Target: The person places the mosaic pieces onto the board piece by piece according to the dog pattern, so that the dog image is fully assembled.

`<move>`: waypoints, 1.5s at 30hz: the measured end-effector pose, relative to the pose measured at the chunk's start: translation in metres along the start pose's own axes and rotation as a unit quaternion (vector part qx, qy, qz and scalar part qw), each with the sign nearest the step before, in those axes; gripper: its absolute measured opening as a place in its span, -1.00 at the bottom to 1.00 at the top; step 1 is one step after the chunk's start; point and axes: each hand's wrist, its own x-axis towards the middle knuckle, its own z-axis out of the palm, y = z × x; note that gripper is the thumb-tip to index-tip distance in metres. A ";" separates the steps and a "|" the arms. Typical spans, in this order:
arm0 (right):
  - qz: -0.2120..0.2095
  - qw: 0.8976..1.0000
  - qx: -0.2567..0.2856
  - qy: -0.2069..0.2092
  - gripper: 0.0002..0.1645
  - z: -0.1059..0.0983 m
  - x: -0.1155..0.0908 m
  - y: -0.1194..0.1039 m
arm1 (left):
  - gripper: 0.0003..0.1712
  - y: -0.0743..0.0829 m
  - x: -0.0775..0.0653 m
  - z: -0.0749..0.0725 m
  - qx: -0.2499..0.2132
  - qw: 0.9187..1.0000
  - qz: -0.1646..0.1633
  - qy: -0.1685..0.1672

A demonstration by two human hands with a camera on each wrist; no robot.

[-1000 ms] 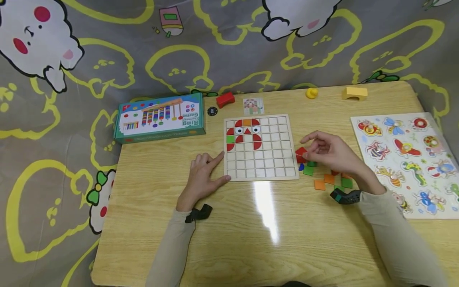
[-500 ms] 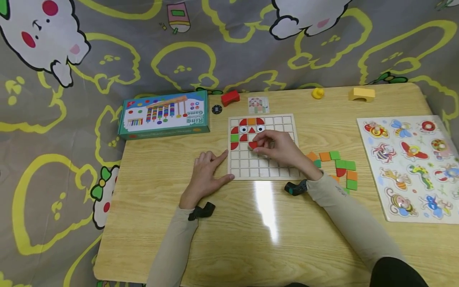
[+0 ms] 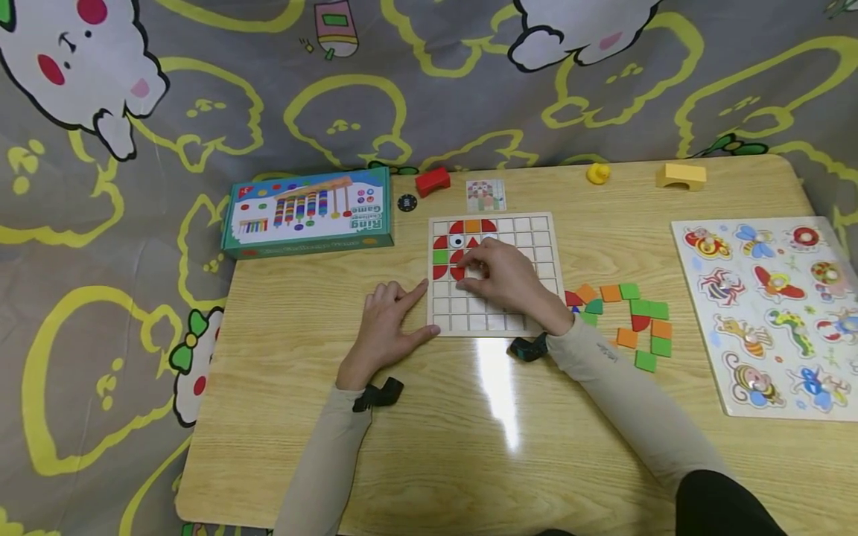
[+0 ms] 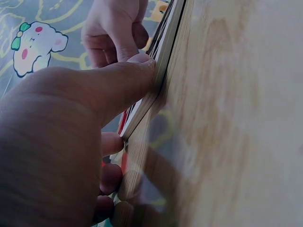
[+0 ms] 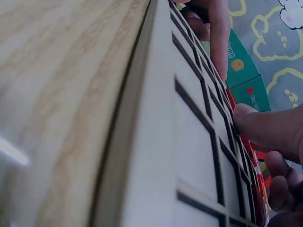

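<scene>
Shifted toward nine o'clock, a red tile (image 3: 456, 273) is pinched by the right hand (image 3: 507, 277); the board (image 3: 542, 254) is touched at eight o'clock by the spread left hand (image 3: 384, 323).

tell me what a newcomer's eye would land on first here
Probably the pale wooden grid board near the middle of the wooden table, with red, green and orange tiles toward its upper left and a bare right hand over it. Next might come the white cartoon animals on the grey cloth backdrop behind, then the white rectangular board with colourful bugs at far right.
</scene>
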 end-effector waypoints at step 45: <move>0.076 0.997 0.006 -0.029 -0.72 -0.107 -0.100 0.100 | -0.08 0.003 0.000 0.004 -0.011 1.000 -0.008 0.003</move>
